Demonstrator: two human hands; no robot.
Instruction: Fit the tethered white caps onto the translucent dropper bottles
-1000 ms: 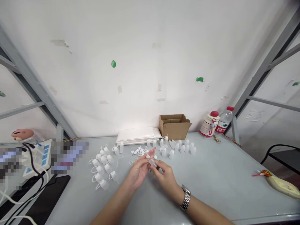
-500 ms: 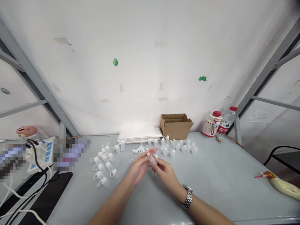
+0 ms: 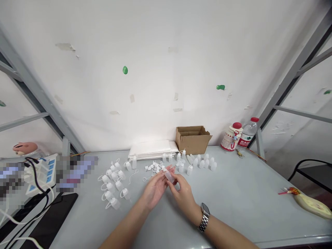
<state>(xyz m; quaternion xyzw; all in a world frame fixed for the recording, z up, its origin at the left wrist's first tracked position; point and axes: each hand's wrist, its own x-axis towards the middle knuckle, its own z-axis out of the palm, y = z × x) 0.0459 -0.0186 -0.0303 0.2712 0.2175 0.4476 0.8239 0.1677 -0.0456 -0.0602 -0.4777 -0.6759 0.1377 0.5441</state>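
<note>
A small translucent dropper bottle (image 3: 169, 176) is held tilted between my two hands, over the middle of the table. My right hand (image 3: 181, 191) pinches its body with thumb and fingers. At its white top end are the fingertips of my left hand (image 3: 155, 188), with the palm turned partly up; the exact grip there is partly hidden. Just beyond lies a pile of loose white caps (image 3: 155, 167). To the left stand several bottles with looped caps (image 3: 113, 203). Bottles without loops (image 3: 190, 170) stand to the right, beside several rounded translucent bottles (image 3: 201, 164).
Behind the bottles are a stack of white sheets (image 3: 150, 149) and an open cardboard box (image 3: 193, 143). A decorated flask (image 3: 231, 138) and a water bottle (image 3: 248, 133) stand back right. A power strip (image 3: 49, 176) with cables and a black slab (image 3: 52, 221) lie left.
The view has shifted slightly. My right hand has turned a little around the bottle, and the bottle's body shows more plainly. Both hands stay together at the bottle.
</note>
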